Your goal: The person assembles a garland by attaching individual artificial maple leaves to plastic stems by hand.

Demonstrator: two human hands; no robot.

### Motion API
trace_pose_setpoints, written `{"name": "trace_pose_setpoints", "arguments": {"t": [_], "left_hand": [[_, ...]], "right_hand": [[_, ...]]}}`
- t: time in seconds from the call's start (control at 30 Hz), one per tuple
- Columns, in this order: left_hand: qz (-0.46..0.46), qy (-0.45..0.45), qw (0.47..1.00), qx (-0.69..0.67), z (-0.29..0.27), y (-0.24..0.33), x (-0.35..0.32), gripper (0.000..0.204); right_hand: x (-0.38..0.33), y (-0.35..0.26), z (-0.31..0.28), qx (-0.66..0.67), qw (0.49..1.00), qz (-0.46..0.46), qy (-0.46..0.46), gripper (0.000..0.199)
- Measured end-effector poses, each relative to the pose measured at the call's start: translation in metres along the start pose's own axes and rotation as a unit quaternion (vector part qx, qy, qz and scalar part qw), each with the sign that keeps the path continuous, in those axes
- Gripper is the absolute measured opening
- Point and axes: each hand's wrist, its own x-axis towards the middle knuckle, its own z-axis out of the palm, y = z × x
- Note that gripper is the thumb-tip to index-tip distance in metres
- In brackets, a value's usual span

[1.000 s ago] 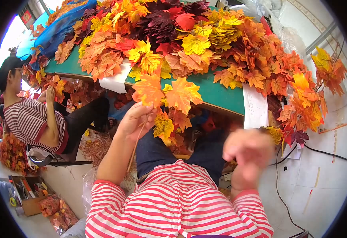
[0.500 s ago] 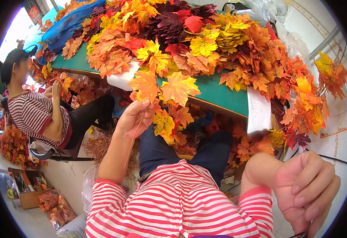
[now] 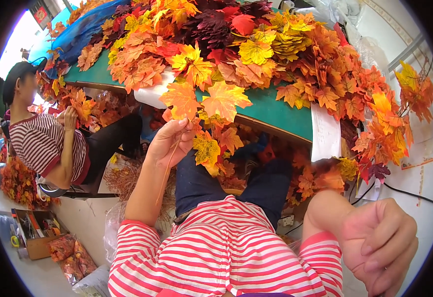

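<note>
My left hand point(image 3: 173, 141) pinches the thin brown stem of an artificial maple leaf spray point(image 3: 207, 148) in front of the table edge. Orange and yellow leaves spread out above and to the right of my fingers, and the stem's lower end hangs down along my forearm. Off at the lower right, my right hand point(image 3: 382, 242) is raised with its fingers curled in. What those fingers hold, if anything, is hidden; only a small dark bit shows beneath them at the picture's rim.
Loose artificial leaves point(image 3: 295, 44) lie heaped on a green table point(image 3: 275, 116). White paper point(image 3: 325, 132) hangs over its edge. Leaf branches point(image 3: 389, 123) stand at the right. At left sits a co-worker point(image 3: 53, 143), with a tool box point(image 3: 37, 247) and bagged leaves point(image 3: 73, 260) on the floor.
My right hand has shifted slightly down and to the left. My left hand stays nearly in place with the leaf spray. The co-worker's arm has moved a little.
</note>
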Motion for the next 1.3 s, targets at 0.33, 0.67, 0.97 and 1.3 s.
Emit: {"name": "trace_pose_setpoints", "arguments": {"t": [0.33, 0.67, 0.97, 1.3], "left_hand": [[0.033, -0.012, 0.999, -0.005, -0.008, 0.027, -0.036, 0.025], [0.219, -0.003, 0.976, 0.024, -0.018, 0.085, -0.151, 0.023], [0.275, 0.071, 0.957, 0.06, -0.066, 0.112, -0.234, 0.025], [0.278, 0.156, 0.948, 0.004, -0.142, 0.134, -0.283, 0.026]], "right_hand": [[-0.083, 0.093, -0.014, -0.121, 0.955, 0.27, 0.034, 0.015], [-0.368, 0.214, 0.023, 0.066, 0.509, 0.85, -0.121, 0.027], [-0.429, 0.271, 0.082, 0.085, 0.336, 0.935, 0.077, 0.033], [-0.359, 0.26, 0.06, 0.18, 0.432, 0.83, 0.304, 0.013]]}}
